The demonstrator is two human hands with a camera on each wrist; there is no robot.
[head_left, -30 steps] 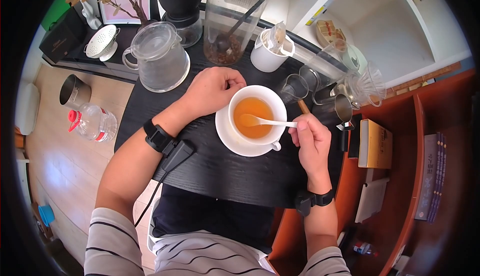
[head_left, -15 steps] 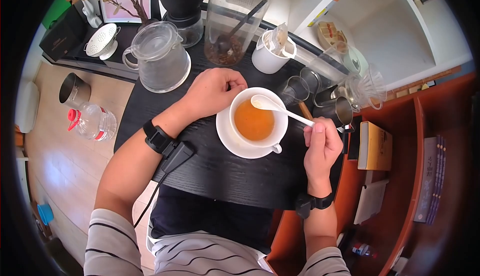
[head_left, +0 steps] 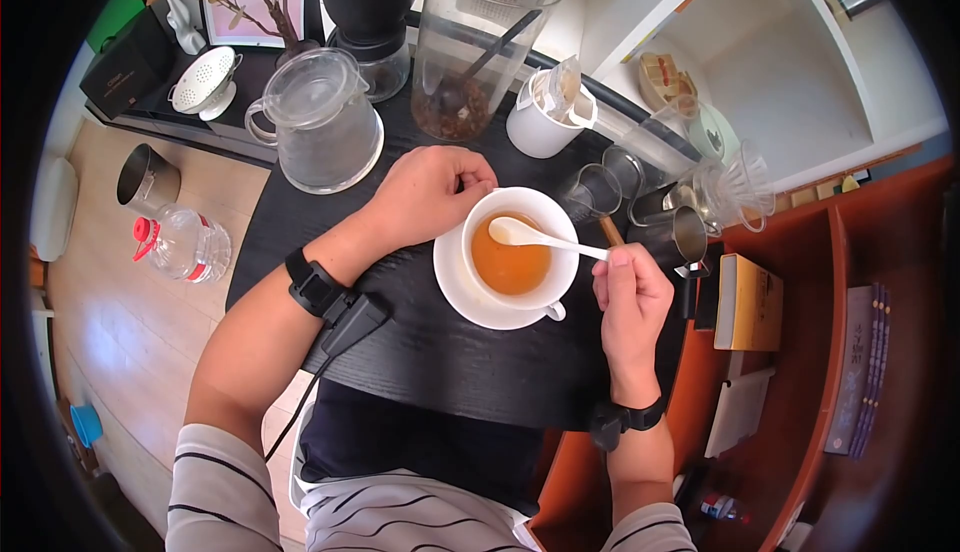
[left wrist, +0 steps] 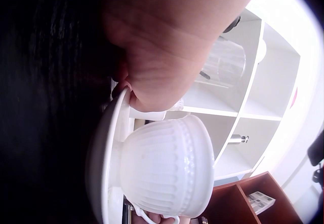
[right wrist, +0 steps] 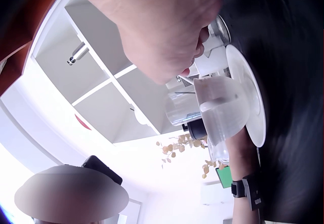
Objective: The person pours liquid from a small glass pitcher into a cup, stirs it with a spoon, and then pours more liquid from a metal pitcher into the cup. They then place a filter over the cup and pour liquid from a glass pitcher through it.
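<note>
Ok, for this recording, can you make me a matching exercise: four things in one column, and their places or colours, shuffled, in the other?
1. White cup
2. White spoon
3. Glass pot
4. Plastic bottle

A. In front of the black grinder
B. Red-topped
C. On the saucer
D. Held by the right hand

Pairs: 1-C, 2-D, 3-A, 4-B

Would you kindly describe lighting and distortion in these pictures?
Head view: curved fisheye edges, dark corners, glare on the floor; left wrist view: the black table lies in deep shadow; right wrist view: glare at lower left, the white cup looking washed out.
</note>
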